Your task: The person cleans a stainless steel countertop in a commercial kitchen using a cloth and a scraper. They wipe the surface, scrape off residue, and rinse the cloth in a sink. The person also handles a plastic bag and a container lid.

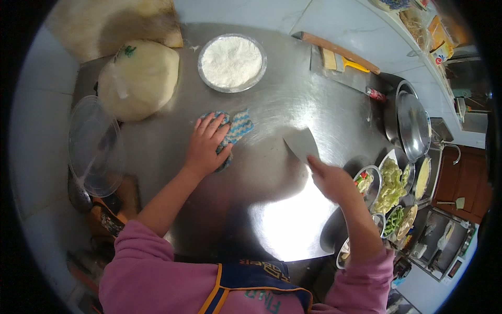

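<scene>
My left hand [208, 147] presses down on a blue and white patterned cloth [237, 127] on the stainless steel counter [251, 165]. In my right hand [331, 178] is a metal scraper [302, 143], its wide blade pointing up and to the left over the counter; the hand hides its handle. Beyond the cloth stands a round metal bowl of white flour [232, 62]. A large mass of dough [141, 80], apparently under clear plastic, lies at the upper left.
Right of me are bowls of lettuce [389, 186], green beans [394, 221] and cut vegetables [364, 182], with metal basins [412, 121] behind. A rolling pin [339, 51], a yellow-handled brush [341, 62] and a red-handled tool [375, 94] lie by the wall. A clear plastic lid [95, 147] is at left.
</scene>
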`<action>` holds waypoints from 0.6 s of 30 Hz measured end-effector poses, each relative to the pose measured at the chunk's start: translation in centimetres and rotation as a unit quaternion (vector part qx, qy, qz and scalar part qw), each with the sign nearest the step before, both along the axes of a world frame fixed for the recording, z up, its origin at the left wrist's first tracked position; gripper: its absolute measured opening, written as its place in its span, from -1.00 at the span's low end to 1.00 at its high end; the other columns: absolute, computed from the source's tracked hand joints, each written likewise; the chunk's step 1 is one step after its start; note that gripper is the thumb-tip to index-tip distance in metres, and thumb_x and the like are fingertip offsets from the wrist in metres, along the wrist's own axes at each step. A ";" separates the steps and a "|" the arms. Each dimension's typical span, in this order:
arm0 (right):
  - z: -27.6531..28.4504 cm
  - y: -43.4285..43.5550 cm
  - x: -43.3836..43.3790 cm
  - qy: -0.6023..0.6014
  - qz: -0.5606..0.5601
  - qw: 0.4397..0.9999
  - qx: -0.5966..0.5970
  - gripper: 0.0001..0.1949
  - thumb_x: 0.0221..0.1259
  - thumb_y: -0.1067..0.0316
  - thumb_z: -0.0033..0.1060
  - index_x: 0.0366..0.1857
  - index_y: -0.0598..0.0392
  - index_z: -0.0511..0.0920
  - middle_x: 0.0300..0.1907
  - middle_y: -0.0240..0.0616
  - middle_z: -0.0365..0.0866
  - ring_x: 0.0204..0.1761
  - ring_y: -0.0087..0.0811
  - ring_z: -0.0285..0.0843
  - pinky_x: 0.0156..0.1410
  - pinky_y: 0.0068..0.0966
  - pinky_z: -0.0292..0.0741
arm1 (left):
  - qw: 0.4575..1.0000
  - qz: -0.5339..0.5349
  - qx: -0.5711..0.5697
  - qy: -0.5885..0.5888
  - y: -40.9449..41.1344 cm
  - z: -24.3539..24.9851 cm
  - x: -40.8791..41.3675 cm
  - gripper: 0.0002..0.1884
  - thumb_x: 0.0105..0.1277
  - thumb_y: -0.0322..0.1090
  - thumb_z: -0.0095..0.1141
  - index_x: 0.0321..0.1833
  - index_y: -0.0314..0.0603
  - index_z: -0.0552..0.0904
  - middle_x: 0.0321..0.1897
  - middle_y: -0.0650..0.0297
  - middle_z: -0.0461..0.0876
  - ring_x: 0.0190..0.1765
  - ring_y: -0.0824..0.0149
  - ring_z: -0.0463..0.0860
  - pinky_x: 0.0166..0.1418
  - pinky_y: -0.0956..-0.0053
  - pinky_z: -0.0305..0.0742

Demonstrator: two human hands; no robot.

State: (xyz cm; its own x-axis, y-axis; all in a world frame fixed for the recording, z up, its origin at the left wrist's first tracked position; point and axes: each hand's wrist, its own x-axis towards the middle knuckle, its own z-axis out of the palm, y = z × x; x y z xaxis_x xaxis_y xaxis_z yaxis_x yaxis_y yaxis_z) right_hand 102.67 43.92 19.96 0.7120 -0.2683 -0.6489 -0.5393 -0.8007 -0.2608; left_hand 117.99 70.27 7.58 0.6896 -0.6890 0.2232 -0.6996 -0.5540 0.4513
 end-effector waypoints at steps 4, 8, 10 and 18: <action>0.1 0.0 -0.4 0.000 0.004 0.999 -0.053 -0.61 0.26 0.13 -0.24 0.17 -0.23 0.37 -0.27 -0.03 0.60 -0.22 -0.10 0.60 -0.04 -0.22 0.49 | 1.000 0.015 0.011 0.003 0.5 0.3 -0.6 -0.58 0.11 -0.19 0.13 0.03 -0.19 0.52 0.21 0.11 0.37 0.30 0.00 0.25 0.37 0.00 0.04; 1.9 -0.4 5.1 0.043 -0.038 0.998 -0.019 -0.61 0.27 0.14 -0.24 0.18 -0.23 0.37 -0.25 0.00 0.60 -0.21 -0.05 0.58 -0.04 -0.22 0.48 | 0.999 -0.012 0.017 0.026 -0.6 0.8 -0.2 -0.57 0.09 -0.21 0.14 0.03 -0.21 0.52 0.21 0.10 0.37 0.30 -0.01 0.26 0.37 -0.02 0.03; 0.9 -1.0 2.7 0.045 0.019 0.996 -0.073 -0.61 0.26 0.15 -0.24 0.18 -0.23 0.37 -0.23 0.01 0.59 -0.18 -0.05 0.57 -0.03 -0.22 0.48 | 1.000 -0.003 0.009 0.022 0.0 0.6 -0.4 -0.57 0.08 -0.22 0.16 0.03 -0.20 0.52 0.21 0.10 0.37 0.30 0.00 0.26 0.36 -0.02 0.04; 1.9 1.4 8.1 0.015 -0.037 0.999 0.010 -0.73 0.19 0.26 -0.22 -0.07 -0.02 0.43 -0.31 -0.06 0.59 -0.24 -0.04 0.55 -0.15 -0.17 0.45 | 1.000 -0.004 -0.007 -0.012 -0.3 0.6 0.1 -0.58 0.07 -0.22 0.17 0.01 -0.19 0.54 0.18 0.10 0.40 0.29 0.01 0.28 0.35 0.02 0.10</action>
State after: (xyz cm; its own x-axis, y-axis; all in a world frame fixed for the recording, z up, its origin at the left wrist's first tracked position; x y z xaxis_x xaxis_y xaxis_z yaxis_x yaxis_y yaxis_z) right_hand 110.82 45.33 21.87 0.6706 -0.3071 -0.6753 -0.6049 -0.7532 -0.2582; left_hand 118.12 69.92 8.14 0.6789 -0.6909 0.2485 -0.7142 -0.5430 0.4416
